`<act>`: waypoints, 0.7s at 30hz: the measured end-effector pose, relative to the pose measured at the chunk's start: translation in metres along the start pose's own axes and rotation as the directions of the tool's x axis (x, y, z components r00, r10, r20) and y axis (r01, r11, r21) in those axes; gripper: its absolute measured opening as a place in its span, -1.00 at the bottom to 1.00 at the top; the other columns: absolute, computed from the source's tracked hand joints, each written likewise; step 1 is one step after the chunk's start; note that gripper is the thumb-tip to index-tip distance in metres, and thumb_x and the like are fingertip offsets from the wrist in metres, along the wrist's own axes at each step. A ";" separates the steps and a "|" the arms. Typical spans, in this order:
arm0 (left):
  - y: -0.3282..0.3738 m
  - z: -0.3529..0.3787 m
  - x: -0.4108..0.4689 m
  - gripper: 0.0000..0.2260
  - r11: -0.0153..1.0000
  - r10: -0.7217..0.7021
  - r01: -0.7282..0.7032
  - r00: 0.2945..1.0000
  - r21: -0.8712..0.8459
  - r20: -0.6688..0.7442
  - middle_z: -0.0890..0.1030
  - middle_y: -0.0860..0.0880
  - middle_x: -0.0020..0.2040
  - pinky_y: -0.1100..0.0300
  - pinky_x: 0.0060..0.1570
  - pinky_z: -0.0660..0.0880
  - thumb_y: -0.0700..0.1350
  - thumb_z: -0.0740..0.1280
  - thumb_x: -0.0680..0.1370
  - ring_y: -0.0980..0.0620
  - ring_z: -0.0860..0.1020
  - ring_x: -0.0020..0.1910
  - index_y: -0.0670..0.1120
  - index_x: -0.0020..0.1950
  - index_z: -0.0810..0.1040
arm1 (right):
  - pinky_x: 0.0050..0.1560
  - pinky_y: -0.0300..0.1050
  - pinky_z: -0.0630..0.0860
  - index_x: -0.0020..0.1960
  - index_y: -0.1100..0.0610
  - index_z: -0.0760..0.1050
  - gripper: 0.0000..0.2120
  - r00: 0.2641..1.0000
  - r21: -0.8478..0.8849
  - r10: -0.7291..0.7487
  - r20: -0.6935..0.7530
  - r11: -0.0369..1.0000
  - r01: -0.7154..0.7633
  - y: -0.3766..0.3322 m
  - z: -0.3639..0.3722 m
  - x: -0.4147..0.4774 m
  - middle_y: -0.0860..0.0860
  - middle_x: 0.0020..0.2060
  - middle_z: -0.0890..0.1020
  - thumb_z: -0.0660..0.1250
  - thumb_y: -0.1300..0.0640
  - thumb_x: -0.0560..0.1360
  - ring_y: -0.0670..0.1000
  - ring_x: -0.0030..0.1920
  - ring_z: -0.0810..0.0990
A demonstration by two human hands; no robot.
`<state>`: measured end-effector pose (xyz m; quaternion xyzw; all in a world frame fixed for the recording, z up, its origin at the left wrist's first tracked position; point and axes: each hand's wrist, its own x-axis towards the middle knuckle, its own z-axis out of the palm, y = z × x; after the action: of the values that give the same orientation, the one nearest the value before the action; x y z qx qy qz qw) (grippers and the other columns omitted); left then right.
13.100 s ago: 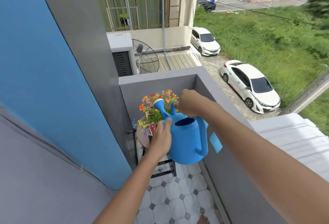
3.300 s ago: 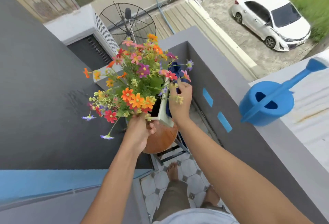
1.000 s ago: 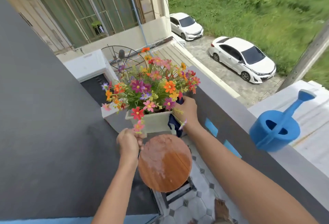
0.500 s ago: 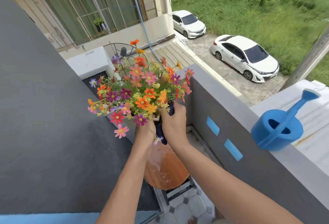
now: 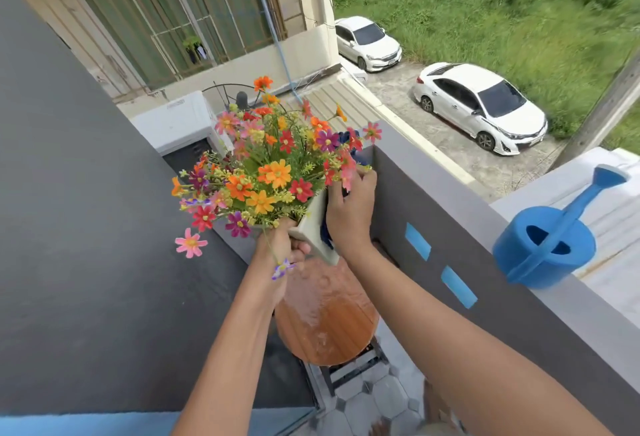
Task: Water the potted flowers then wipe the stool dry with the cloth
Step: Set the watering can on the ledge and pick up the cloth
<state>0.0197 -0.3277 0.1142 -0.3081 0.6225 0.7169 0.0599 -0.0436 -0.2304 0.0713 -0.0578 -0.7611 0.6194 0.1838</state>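
Note:
I hold a white square pot (image 5: pixel 313 227) of colourful flowers (image 5: pixel 273 172) in the air, tilted, above a round wooden stool (image 5: pixel 325 321). My left hand (image 5: pixel 284 248) grips the pot's lower corner. My right hand (image 5: pixel 349 210) grips its right side and presses a dark blue cloth (image 5: pixel 325 234) against it. Wet patches show on the stool's seat. A blue watering can (image 5: pixel 547 245) stands on the balcony ledge (image 5: pixel 588 300) to the right, apart from both hands.
The grey balcony wall (image 5: pixel 485 324) with two blue rectangles runs along the right. A dark grey wall (image 5: pixel 86 227) closes the left. Tiled floor (image 5: pixel 374 397) shows under the stool. Cars and grass lie far below.
The pot has been lifted off the stool and now rises and shifts right towards the wall corner. Both hands stay on it. The watering can has not moved.

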 end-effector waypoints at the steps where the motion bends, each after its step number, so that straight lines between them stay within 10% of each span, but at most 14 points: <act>1: 0.002 0.000 0.001 -0.64 0.999 0.004 -0.004 1.000 -0.034 0.012 0.43 -0.07 -0.59 0.40 -0.68 0.10 -0.15 0.10 0.67 0.15 0.20 -0.74 -0.17 -0.33 0.38 | -0.05 -0.35 0.31 0.07 0.25 0.52 -0.85 0.999 0.028 -0.054 -0.010 0.998 0.054 -0.004 0.000 -0.016 0.12 -0.02 0.41 0.25 0.18 0.59 -0.19 -0.11 0.34; 8: 0.007 -0.011 0.000 -0.74 0.994 -0.005 0.013 0.998 -0.113 0.067 0.42 -0.09 -0.49 0.31 -0.63 0.11 -0.17 0.13 0.65 0.13 0.19 -0.68 -0.12 -0.25 0.36 | 0.09 -0.43 0.31 0.15 0.25 0.54 -0.85 0.982 0.045 -0.119 0.147 0.992 0.114 0.036 -0.008 -0.085 0.05 0.04 0.41 0.29 0.23 0.61 -0.09 0.05 0.44; 13: 0.002 -0.005 -0.006 -0.72 0.999 0.019 -0.018 1.000 -0.042 0.012 0.43 -0.09 -0.55 0.38 -0.64 0.10 -0.20 0.13 0.65 0.13 0.19 -0.71 -0.17 -0.27 0.39 | -0.04 -0.49 0.30 0.12 0.28 0.55 -0.87 0.998 0.079 -0.012 -0.062 0.997 0.017 0.028 -0.003 -0.052 0.06 -0.05 0.39 0.28 0.29 0.61 -0.35 -0.05 0.38; 21: -0.003 -0.029 0.012 -0.84 0.986 0.143 -0.136 0.987 0.093 -0.075 0.41 -0.14 -0.49 0.43 -0.67 0.10 -0.15 0.11 0.56 0.17 0.25 -0.74 -0.16 -0.19 0.36 | -0.04 -0.26 0.38 0.00 0.20 0.58 -0.84 0.999 0.184 -0.016 0.046 0.983 0.007 0.001 -0.031 0.004 0.09 -0.08 0.47 0.28 0.14 0.63 -0.08 -0.11 0.45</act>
<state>0.0223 -0.3579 0.1040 -0.2897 0.6754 0.6782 -0.0024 -0.0367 -0.2004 0.0766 -0.0216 -0.7053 0.6870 0.1738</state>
